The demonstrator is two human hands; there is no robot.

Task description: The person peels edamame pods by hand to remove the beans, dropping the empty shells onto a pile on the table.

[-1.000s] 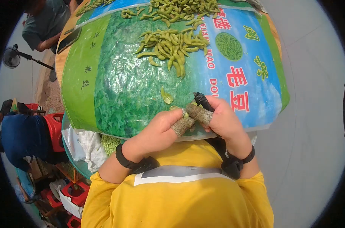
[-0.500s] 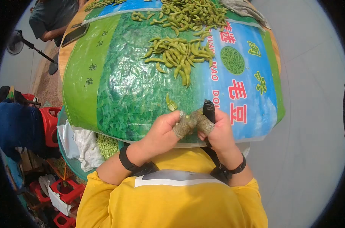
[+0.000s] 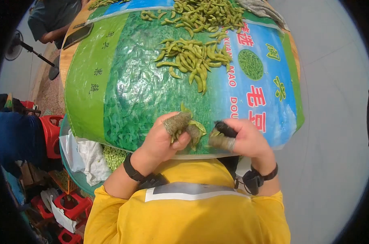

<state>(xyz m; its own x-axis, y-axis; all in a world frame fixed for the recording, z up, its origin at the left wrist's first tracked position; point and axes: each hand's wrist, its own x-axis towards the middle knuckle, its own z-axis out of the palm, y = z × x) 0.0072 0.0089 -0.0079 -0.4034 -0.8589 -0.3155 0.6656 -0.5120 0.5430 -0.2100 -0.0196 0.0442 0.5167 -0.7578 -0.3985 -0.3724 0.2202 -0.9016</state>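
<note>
My left hand (image 3: 165, 136), its fingertips wrapped in rough grey-brown tape, is closed on a green soybean pod (image 3: 198, 127) that sticks out at its right side. A bit more green husk (image 3: 185, 109) shows just above those fingers. To the right, apart from the left hand, my right hand (image 3: 249, 138) is curled, with a black covering or piece (image 3: 226, 129) at its thumb and tape on a finger. Its fingertips are blurred, and what they hold, if anything, cannot be made out. Beyond the hands lies a small pile of soybean pods (image 3: 192, 59) on the printed sack (image 3: 135, 93).
A larger heap of pods (image 3: 208, 14) lies at the far side, near a grey cloth (image 3: 261, 10). A phone (image 3: 78, 35) rests at the table's left edge. Below left, a teal basin (image 3: 76, 175) holds shelled beans (image 3: 114, 156) and a white cloth (image 3: 93, 162). Another person (image 3: 56, 20) sits far left.
My hands were together and have moved apart, the left one leftward, the right one rightward. The left fingers now cover the spot where a split pod lay.
</note>
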